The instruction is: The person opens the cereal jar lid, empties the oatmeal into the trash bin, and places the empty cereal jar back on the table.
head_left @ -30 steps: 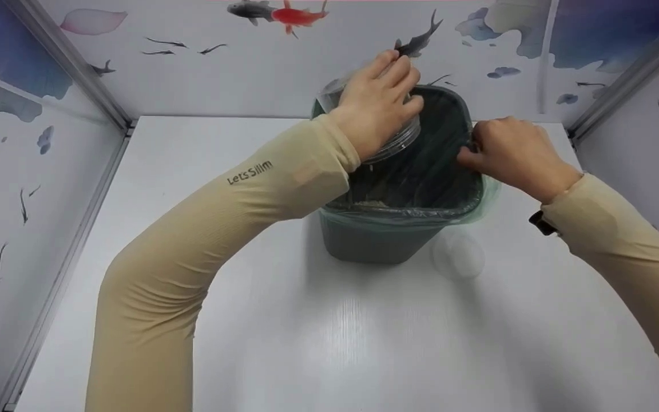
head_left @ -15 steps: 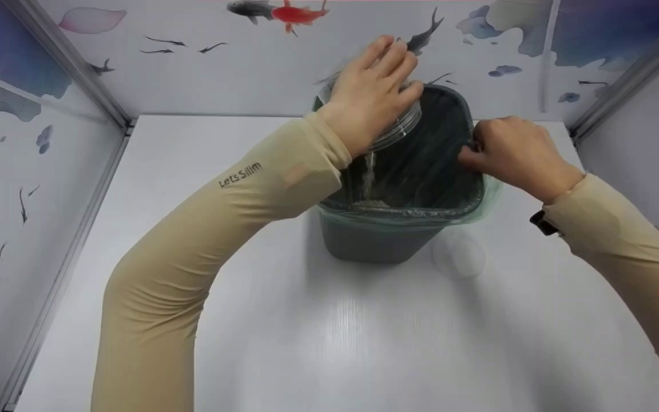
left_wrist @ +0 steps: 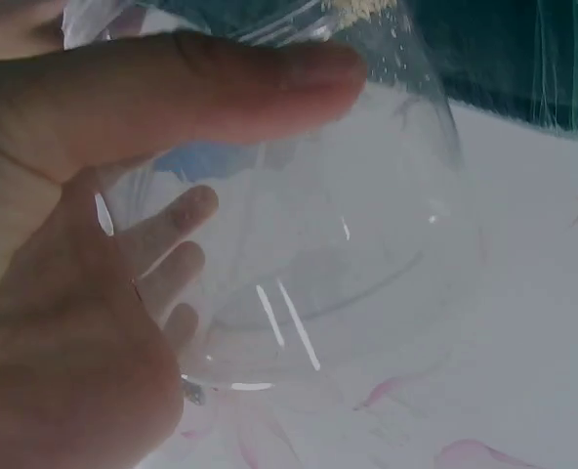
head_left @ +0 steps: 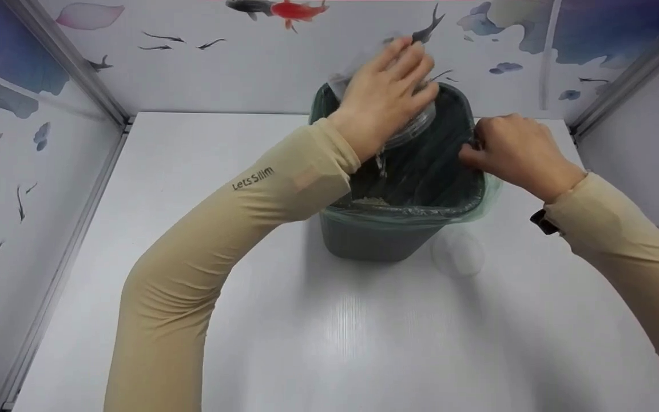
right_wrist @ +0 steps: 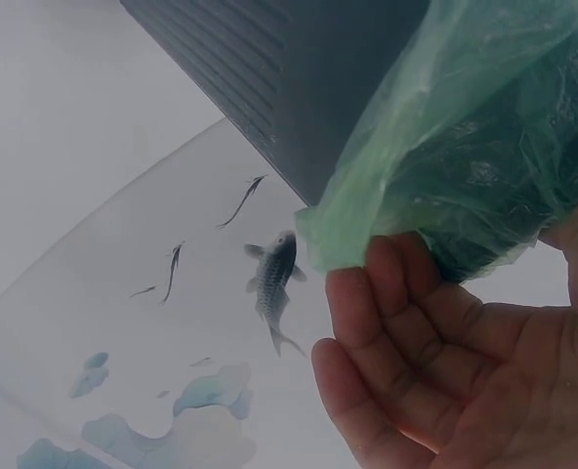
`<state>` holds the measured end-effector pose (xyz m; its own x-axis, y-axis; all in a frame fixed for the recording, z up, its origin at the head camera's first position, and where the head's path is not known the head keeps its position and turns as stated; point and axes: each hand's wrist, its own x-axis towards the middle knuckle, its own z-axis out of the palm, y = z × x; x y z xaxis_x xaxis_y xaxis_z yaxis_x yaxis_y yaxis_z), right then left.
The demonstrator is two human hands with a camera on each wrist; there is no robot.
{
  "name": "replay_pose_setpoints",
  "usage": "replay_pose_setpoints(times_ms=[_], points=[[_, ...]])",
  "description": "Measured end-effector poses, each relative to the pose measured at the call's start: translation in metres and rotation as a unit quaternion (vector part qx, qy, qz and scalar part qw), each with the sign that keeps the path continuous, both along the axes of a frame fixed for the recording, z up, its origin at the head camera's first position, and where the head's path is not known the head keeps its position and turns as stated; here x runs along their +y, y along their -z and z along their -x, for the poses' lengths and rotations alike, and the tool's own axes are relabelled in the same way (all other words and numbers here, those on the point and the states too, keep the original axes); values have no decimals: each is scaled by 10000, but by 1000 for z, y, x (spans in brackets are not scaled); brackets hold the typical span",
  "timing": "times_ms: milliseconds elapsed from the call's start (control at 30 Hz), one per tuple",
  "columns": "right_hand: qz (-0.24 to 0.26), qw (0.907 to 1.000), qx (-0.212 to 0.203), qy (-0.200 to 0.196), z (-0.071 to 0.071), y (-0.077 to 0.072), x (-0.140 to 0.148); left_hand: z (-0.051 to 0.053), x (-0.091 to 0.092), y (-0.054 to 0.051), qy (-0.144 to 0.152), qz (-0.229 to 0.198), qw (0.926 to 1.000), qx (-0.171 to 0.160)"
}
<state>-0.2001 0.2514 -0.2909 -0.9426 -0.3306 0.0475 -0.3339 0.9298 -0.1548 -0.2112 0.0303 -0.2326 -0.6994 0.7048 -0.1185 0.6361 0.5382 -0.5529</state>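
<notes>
A clear plastic jar [left_wrist: 309, 244] is gripped by my left hand [head_left: 384, 94], tipped mouth-down over a grey trash bin [head_left: 372, 237]. Pale grains show near its mouth in the left wrist view, and a thin stream falls into the bin. A small heap of grains [head_left: 372, 201] lies inside, on the near side. The bin is lined with a green translucent bag [right_wrist: 396, 166] folded over the rim. At the bin's right edge my right hand [head_left: 515, 149] pinches the rim and bag, its fingers curled beneath in the right wrist view.
A clear round lid [head_left: 460, 252] lies on the white table [head_left: 284, 337] just right of the bin's base. Behind the bin stands a white wall [head_left: 181, 74] printed with fish. Similar panels rise at both sides.
Grains have come pouring from the jar since the earliest frame. My left hand rose a little, then shifted right with the jar. My right hand has stayed at the rim.
</notes>
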Motion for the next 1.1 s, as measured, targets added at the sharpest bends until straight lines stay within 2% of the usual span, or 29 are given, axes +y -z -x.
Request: replay_pose_setpoints(times_ms=[133,233,433,667,733,900,1100], points=[[-2,10000,16,22,0,-1,0,1,4,-2,-151,303,9993,138],[-13,10000,-20,70,1,-2,0,-1,6,-2,-85,523,9986,60],[24,10000,-40,84,2,-2,-3,-5,3,1,81,794,9963,313],[-43,10000,30,61,3,-2,-2,-5,-2,-5,11,422,9965,723],[-47,10000,45,76,3,-2,-1,-4,-3,-7,-7,376,9965,742],[-39,9999,80,112,2,-1,0,-4,-8,-4,265,356,9979,469],[7,9999,54,122,0,1,0,-5,-15,3,216,255,9959,840]])
